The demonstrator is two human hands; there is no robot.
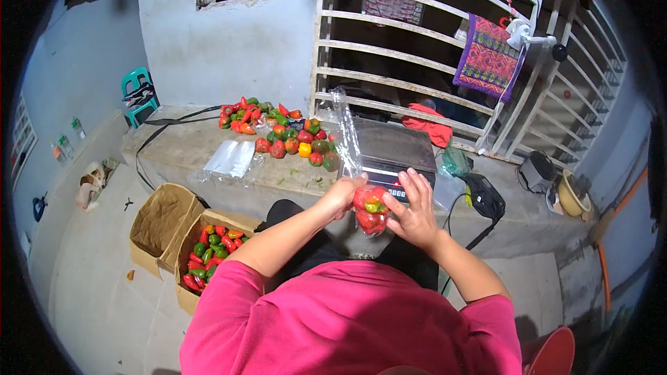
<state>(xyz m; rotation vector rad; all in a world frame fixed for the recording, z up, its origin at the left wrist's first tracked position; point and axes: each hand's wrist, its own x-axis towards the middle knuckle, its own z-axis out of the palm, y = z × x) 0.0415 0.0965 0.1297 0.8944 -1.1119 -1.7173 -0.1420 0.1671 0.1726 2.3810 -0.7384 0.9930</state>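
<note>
The left hand (342,194) grips a clear plastic bag (372,212), its fingers closed on the gathered plastic beside the filled part. The bag hangs between the two hands in front of the body and contains red peppers with a patch of yellow and green. The bag's long free end stands up above the left fingers. The right hand (419,214) is at the right side of the bag, its fingers extended and spread; whether they press on the plastic cannot be told. Directly ahead of the fingers of both hands is a dark digital scale (388,146), placed on a concrete ledge (182,144). Left of the left fingers, on the same ledge, is a group of loose peppers (305,149), red, green and yellow; nearer the ledge's front edge lies a stack of white plastic sheets (231,158). Lower left of the left fingers, on the floor, stands a cardboard box (186,298) holding red and green peppers, with a second open box (163,215) just beside it. Ahead and to the right of the right fingers lie a red cloth (429,125), a green plastic bag (456,161) and a black pouch (484,196). Farther right on the ledge, well apart from the fingers, rests a yellowish bowl (574,198).
</note>
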